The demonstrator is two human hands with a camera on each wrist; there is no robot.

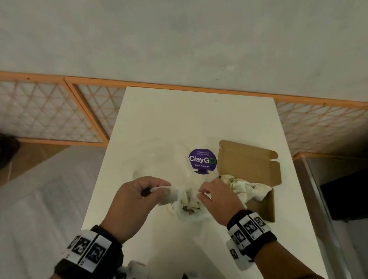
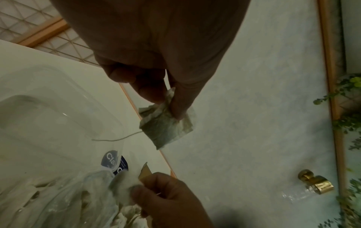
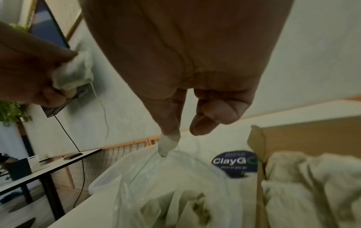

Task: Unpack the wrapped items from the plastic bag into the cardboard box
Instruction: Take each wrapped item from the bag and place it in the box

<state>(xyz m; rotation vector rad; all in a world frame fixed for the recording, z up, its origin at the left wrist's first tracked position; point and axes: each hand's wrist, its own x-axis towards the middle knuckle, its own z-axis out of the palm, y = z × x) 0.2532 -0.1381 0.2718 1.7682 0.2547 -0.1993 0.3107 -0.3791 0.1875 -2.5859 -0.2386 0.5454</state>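
The plastic bag (image 1: 187,205) lies crumpled on the near middle of the white desk (image 1: 203,118), clear and thin, with pale wrapped items (image 1: 189,201) bunched inside it; it sits between the two hands, just left of the cardboard box. The desk itself is the biggest thing here, a plain white top running away toward an orange-framed lattice panel (image 1: 35,111) and a pale wall. On its right half sits the cardboard box (image 1: 250,166), open, its lid flap standing back and its side flaps out, with a crumpled cream wrapped bundle (image 1: 248,189) already lying in its near end. Further back on the left lies a clear plastic lid or tray (image 1: 161,159), hard to make out against the white. Between that and the box is a round purple sticker (image 1: 202,160) reading "ClayGo". The left hand (image 1: 136,202) is held above the desk's near left, thumb and fingers pinching a small piece of pale wrapping paper (image 2: 166,123) with a thin thread trailing from it. The right hand (image 1: 216,198) hovers at the box's near left corner, its thumb and forefinger pinched on a twisted edge of the plastic bag (image 3: 168,145), drawing the film up taut, the other fingers curled in. Both wrists wear black bands with square black-and-white markers (image 1: 248,231).
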